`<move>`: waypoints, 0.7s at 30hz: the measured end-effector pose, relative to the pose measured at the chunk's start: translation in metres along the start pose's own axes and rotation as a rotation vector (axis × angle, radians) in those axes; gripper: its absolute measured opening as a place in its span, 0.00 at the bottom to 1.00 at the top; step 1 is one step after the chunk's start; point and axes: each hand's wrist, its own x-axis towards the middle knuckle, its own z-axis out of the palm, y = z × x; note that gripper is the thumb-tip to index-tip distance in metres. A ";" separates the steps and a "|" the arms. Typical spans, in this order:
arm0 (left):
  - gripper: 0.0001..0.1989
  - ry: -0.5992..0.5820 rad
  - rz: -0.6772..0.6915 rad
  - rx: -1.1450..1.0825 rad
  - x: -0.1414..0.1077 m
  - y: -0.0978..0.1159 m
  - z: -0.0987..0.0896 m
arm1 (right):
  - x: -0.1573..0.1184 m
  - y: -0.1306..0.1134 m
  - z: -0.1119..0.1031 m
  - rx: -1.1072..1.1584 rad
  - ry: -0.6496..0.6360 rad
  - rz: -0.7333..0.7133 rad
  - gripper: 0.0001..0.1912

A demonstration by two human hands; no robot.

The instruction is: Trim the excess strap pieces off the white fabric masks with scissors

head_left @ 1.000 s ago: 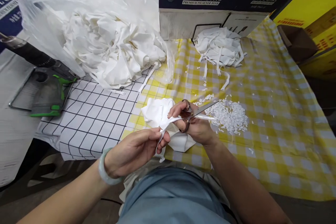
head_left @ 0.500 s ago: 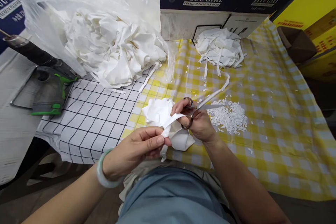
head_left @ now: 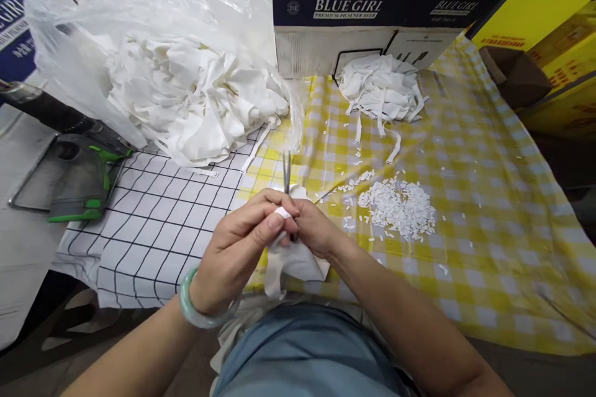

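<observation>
My left hand [head_left: 254, 232], with a pale green bangle [head_left: 198, 307] at its wrist, pinches a white fabric piece [head_left: 298, 260] whose end shows between thumb and fingers. Against it, my right hand [head_left: 314, 226] is closed around a pair of scissors [head_left: 287, 173]. The blades point away from me and look close together; the handles are mostly hidden by my fingers. Below both hands the fabric hangs down near the table's front edge. To the right lies a heap of small white cut bits [head_left: 403, 208], with several more scattered towards my hands.
A clear plastic bag [head_left: 153, 0] full of white fabric pieces [head_left: 200, 99] stands back left. A smaller fabric pile [head_left: 382, 87] lies before a beer carton [head_left: 326, 49]. A green and black power tool [head_left: 77, 177] is at left. Checked cloths [head_left: 484, 248] cover the table.
My right hand has moved left against my left hand, and the scissors have swung from pointing right to pointing away from me. The strap that stretched towards the back right now lies apart on the table.
</observation>
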 end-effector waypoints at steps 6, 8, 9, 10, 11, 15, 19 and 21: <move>0.12 0.158 -0.143 -0.105 0.000 -0.027 0.018 | -0.048 -0.011 -0.033 -0.601 0.429 -0.136 0.24; 0.13 0.164 -0.147 -0.102 0.001 -0.033 0.026 | -0.065 -0.013 -0.040 -0.764 0.392 -0.164 0.23; 0.13 0.163 -0.154 -0.108 0.001 -0.035 0.030 | -0.070 -0.012 -0.042 -0.779 0.371 -0.177 0.22; 0.14 0.158 -0.162 -0.112 0.003 -0.036 0.033 | -0.073 -0.010 -0.042 -0.751 0.370 -0.194 0.20; 0.14 0.150 -0.169 -0.115 0.004 -0.037 0.036 | -0.074 -0.006 -0.040 -0.686 0.384 -0.215 0.18; 0.16 0.085 -0.182 -0.142 0.011 -0.034 0.042 | -0.061 0.016 -0.025 -0.307 0.431 -0.275 0.15; 0.16 0.094 -0.215 -0.145 0.016 -0.031 0.041 | -0.052 0.026 -0.016 -0.105 0.322 -0.179 0.16; 0.16 0.138 -0.222 -0.095 0.016 -0.034 0.041 | -0.057 0.023 -0.021 -0.200 0.299 -0.170 0.15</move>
